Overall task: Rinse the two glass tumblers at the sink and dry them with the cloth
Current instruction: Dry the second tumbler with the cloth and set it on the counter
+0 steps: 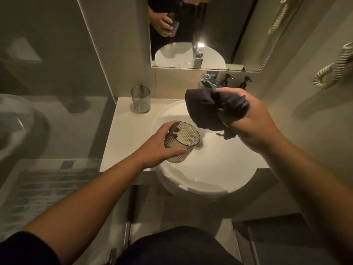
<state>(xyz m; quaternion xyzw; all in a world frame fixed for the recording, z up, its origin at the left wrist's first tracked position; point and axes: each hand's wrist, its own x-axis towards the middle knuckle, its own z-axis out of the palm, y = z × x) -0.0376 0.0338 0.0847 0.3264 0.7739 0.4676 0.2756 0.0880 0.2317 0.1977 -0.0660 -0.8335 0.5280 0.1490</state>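
The left hand (159, 148) has its fingers clamped around a smoky ribbed glass tumbler (181, 140), tilted over the white round sink (206, 169). Up and to its right, the right hand (254, 121) fingers bunch a dark cloth (208, 109). A second clear ribbed glass tumbler (140, 99) stands on the white table (122, 131), well beyond the left fingers.

White counter (122, 134) with round sink (210, 169) set in. One ribbed tumbler (140, 99) upright at back left corner. Two dark pump bottles (245, 83) at back right.
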